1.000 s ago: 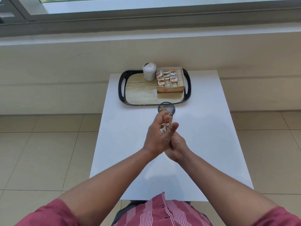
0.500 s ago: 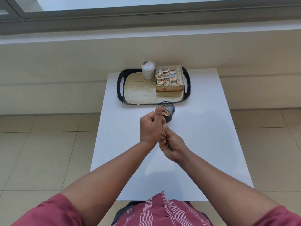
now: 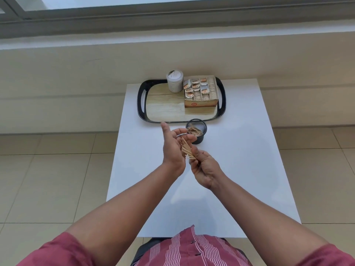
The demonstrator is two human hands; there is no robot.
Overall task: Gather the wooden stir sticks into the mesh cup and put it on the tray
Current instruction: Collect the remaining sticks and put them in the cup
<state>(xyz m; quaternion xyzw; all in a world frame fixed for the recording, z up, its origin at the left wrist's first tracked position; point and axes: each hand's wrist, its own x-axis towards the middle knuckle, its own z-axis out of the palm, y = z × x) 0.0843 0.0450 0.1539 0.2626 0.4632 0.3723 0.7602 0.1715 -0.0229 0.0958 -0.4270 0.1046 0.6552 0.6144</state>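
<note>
Nearest, above the white table [image 3: 240, 169], a right hand [image 3: 206, 169] with fingers curled under a fanned bundle of wooden stir sticks [image 3: 187, 149], thumb on top pinching the lower ends. Beside it, a left hand [image 3: 172, 146] turned edge-on, fingers straight and loosely spread, palm against the loose upper ends of the bundle, thumb raised toward the tray. Thin, light, stiff slivers by the look of them: likely dry and smooth, prone to splay, slide past one another and scatter if the pinch relaxes; probably snappable if bent across the grain. Best gripped low and firmly round the whole bundle, squared up with the flat of the other hand, then fed end-first into the opening. Just beyond, a black mesh cup [image 3: 197, 131] standing upright on the table, already holding a heap of sticks lying aslant inside, close to the left fingertips. Presumably light even when full, rigid wire wall, easy to tip; safest taken round the side wall, kept upright. Farther still, touching or almost touching the cup's far side, a black-rimmed tray [image 3: 141, 104] with a wood-pattern floor, bare at its near left. At the back of the tray, a white lidded jar [image 3: 174, 81] and a cardboard box of sachets [image 3: 200, 93], side by side.
</note>
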